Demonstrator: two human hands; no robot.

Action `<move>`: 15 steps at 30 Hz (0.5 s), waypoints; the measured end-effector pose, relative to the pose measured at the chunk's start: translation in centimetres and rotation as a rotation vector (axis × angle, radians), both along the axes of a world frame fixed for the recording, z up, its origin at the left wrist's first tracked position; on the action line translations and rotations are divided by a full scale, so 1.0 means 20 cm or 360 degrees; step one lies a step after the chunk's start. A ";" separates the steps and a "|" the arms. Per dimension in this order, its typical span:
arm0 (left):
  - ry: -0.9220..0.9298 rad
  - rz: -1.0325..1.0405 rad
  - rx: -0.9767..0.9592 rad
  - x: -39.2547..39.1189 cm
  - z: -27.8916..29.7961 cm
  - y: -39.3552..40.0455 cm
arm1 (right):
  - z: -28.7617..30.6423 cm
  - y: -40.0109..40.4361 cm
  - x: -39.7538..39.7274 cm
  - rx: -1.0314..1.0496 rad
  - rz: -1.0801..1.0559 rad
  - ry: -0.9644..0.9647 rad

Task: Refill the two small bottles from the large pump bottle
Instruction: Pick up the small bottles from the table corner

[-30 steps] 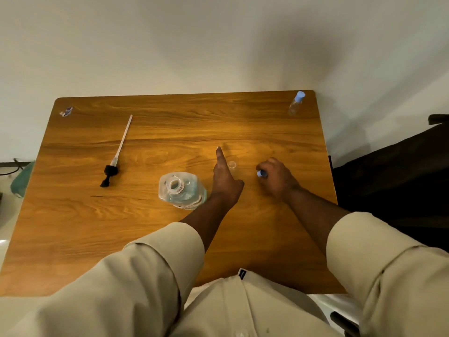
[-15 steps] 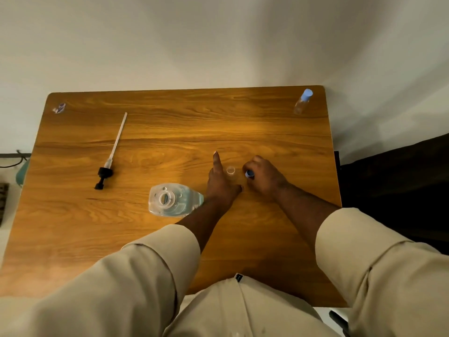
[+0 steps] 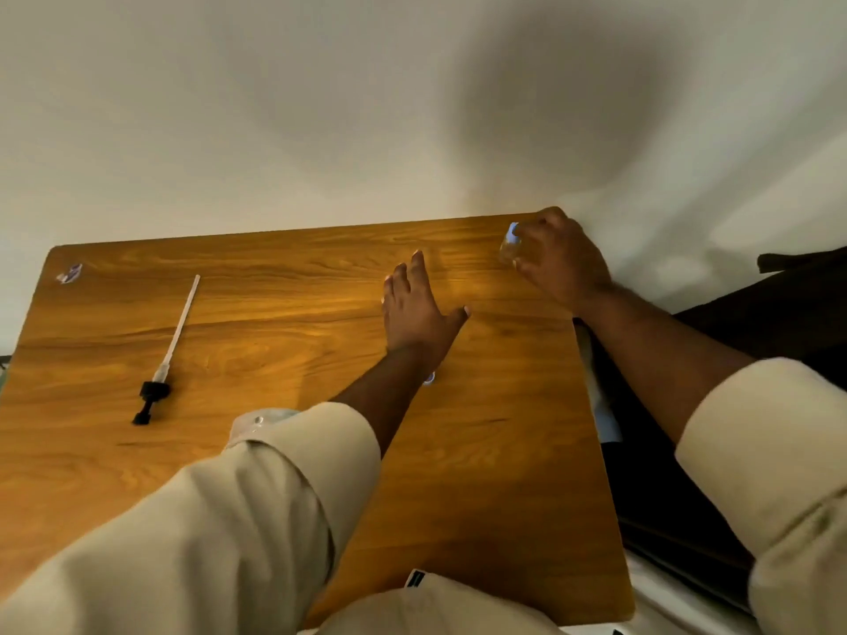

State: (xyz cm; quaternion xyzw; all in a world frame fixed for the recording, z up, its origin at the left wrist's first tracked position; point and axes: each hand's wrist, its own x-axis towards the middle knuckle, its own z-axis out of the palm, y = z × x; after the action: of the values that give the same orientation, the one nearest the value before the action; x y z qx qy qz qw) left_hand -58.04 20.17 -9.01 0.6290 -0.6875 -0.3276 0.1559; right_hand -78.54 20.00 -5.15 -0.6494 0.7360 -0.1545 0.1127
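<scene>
Two hands reached over the worktop (image 3: 275,451): the right hand (image 3: 557,261) at one o'clock had its grip curled round a small blue-capped bottle (image 3: 510,244) at the far corner, while the left hand (image 3: 419,311) hovered with its grip released, fingers spread. Toward nine o'clock lay the pump tube (image 3: 167,359).

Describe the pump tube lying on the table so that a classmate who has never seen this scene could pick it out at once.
Start at the wooden table and look to its left half. There the pump tube lies alone, clear of both hands. It is a long pale straw ending in a black pump head, unlike the small crumpled scrap in the far left corner.
</scene>
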 end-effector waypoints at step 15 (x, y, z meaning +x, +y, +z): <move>0.0258 -0.0072 -0.0058 -0.03 -0.02 0.02 | -0.12 -0.14 0.00 0.0416 0.0107 0.0038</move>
State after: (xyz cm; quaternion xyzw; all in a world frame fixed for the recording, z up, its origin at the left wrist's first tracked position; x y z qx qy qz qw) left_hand -58.58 20.53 -9.32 0.5820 -0.6925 -0.3683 0.2149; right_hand -78.53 17.15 -7.52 -0.6553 0.7290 -0.0457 0.1927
